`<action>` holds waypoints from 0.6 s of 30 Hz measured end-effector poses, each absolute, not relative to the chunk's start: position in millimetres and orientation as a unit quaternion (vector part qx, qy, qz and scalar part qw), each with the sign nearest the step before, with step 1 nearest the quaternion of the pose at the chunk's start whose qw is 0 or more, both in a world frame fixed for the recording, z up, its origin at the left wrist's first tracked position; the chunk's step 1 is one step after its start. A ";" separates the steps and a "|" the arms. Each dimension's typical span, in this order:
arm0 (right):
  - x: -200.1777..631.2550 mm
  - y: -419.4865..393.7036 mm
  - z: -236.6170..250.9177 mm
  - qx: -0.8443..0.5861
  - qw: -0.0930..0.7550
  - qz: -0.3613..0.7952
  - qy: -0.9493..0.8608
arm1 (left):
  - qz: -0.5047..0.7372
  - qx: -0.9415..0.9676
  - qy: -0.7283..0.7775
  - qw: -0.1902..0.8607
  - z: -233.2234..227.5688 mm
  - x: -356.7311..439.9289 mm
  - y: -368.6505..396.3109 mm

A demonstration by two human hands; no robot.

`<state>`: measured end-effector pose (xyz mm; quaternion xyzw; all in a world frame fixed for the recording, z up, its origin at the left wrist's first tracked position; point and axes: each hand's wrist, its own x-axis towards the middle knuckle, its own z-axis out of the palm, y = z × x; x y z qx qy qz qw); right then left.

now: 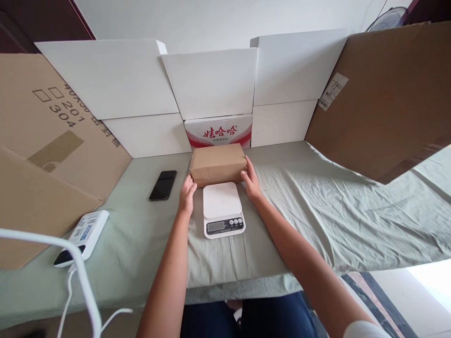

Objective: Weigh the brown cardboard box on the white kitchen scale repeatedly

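Note:
A small brown cardboard box is held at its two ends between my hands, just behind a white digital kitchen scale. My left hand presses on the box's left end, and my right hand grips the right end. The scale's weighing plate faces up, and its dark panel with a display and buttons points toward me. The display looks blank. Whether the box rests on the cloth or hangs slightly above it, I cannot tell.
A black phone lies left of the box on the green tablecloth. White boxes line the back, above a red-printed carton. Large cardboard boxes flank both sides. A white device and a white cable occupy the left front.

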<state>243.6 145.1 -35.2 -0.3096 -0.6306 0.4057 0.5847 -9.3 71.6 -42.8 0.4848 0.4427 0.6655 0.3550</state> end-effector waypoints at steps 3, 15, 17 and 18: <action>243.5 142.1 -31.8 -0.299 0.588 0.398 -0.637 | 0.675 0.478 0.446 0.343 -39.4 -9.6 67.9; 256.7 84.9 -10.3 -0.269 0.599 0.377 -0.653 | 0.687 0.507 0.473 0.217 -45.0 4.9 -10.3; 263.1 67.2 -14.1 -0.276 0.594 0.385 -0.650 | 0.677 0.508 0.486 0.218 -54.5 7.0 -30.5; 265.9 59.2 -16.4 -0.279 0.592 0.393 -0.646 | 0.671 0.510 0.491 0.222 -59.0 7.9 -39.7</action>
